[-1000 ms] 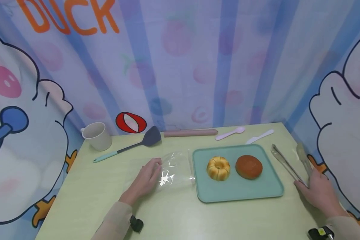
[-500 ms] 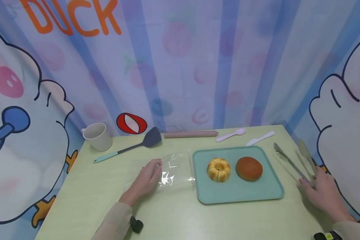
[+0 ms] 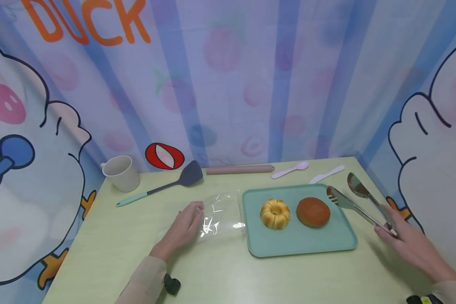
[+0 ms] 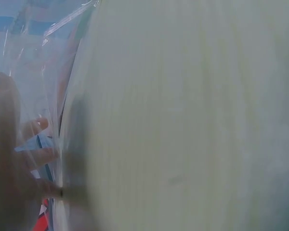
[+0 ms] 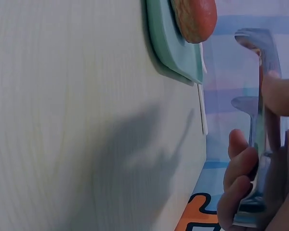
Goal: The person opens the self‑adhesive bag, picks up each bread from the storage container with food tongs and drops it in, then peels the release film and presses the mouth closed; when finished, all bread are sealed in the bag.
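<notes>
My left hand [image 3: 183, 226] holds the near-left part of a clear plastic bag [image 3: 222, 213] lying left of the tray. Its bent fingers [image 4: 41, 156] show through the film in the left wrist view; their exact hold is blurred. Metal tongs [image 3: 368, 213] are gripped by my right hand [image 3: 408, 247], raised over the tray's right edge with the arms spread. Fingers and thumb wrap the tongs' handle in the right wrist view. On the green tray [image 3: 300, 247] lie a fluted golden ring cake [image 3: 275, 214] and, to its right, a round brown bun [image 3: 313, 212].
Along the table's back stand a beige mug [image 3: 122, 174] and lie a dark-headed spatula [image 3: 190, 174], a pink rolling pin [image 3: 240, 169], a lilac spoon [image 3: 290, 169] and a lilac knife [image 3: 327, 174]. A printed curtain [image 3: 232, 105] hangs directly behind the table.
The tongs have lifted and swung left from beside the tray toward its right edge, their arms now turned to view. My left hand and the bag have stayed in place.
</notes>
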Demonstrator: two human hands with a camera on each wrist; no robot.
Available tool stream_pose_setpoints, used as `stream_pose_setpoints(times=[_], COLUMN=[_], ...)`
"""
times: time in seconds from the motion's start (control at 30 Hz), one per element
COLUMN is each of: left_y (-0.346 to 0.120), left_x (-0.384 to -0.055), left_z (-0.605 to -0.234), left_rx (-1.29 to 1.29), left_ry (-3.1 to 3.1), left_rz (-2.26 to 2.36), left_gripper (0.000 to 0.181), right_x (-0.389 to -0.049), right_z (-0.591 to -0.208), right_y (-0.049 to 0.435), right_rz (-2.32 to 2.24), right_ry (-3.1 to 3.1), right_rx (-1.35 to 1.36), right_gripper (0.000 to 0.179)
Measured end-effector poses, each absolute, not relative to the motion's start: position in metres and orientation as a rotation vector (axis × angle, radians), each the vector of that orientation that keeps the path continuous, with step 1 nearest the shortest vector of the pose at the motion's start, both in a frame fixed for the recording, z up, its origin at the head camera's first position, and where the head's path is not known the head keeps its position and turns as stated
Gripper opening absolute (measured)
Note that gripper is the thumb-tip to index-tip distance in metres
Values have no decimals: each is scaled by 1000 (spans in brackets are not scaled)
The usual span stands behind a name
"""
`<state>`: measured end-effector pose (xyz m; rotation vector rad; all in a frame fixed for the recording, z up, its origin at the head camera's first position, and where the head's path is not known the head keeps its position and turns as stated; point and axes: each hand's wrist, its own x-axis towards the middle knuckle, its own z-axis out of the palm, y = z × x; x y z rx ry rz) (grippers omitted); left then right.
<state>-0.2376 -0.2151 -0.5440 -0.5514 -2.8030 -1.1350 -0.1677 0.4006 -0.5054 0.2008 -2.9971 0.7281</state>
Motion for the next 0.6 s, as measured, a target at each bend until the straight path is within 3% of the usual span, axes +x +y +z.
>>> stream_pose_setpoints(times=[0.6], left_y=[-214], left_x=[-237], left_z=[-544], left_rx=[-550], left_ry=[-2811], left_rz=[-1138], left_gripper=[30], right_x=[-165], right_z=[-508], right_y=[375], right_rz=[650], right_ry=[-3003], right_rx=[359], right_gripper=[69])
